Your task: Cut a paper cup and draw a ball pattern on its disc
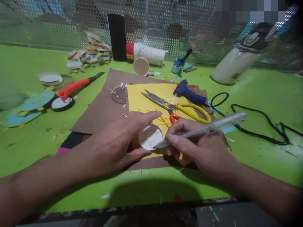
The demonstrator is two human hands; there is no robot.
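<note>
A small white paper disc (151,137) lies on yellow paper (139,97), with dark lines on it like a football pattern. My left hand (125,135) grips the disc at its left edge, thumb below and fingers above. In my right hand (191,142) is a clear-barrelled pen (205,129), its tip touching the disc near the lower edge. Just beyond both hands rest scissors (170,106) with yellow and red handles, blades apart. A blue glue gun (189,93) lies behind them.
Brown card (94,110) spreads under the yellow paper. To the left are an orange utility knife (75,88) and blue paper discs (38,101). Stacked paper cups (151,53), a phone (117,37), a paint jar (178,66) and a bottle (236,63) stand or lie farther back. A black cord (260,130) loops at right.
</note>
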